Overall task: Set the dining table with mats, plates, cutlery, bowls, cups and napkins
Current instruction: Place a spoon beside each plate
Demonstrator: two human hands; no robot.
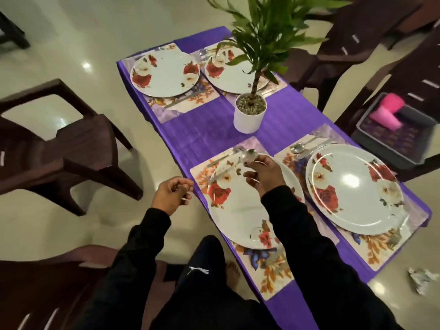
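Note:
A purple-clothed table (209, 129) carries several floral mats, each with a white rose-pattern plate. Over the near left plate (235, 210), my right hand (264, 175) is shut on a steel spoon (249, 155), its bowl pointing away from me. A fork (223, 156) and a knife (222, 172) lie at that plate's far left edge. My left hand (172, 195) hangs curled off the table's left side, with nothing visible in it. The near right plate (354, 189) has a spoon (297, 147) and more cutlery beside it. Two far plates (165, 72) also have cutlery.
A white pot with a tall green plant (250, 113) stands mid-table. Dark brown chairs (59, 144) surround the table. A grey tray (390, 139) on the right chair holds pink cups (385, 116). Crumpled paper (422, 279) lies on the floor at right.

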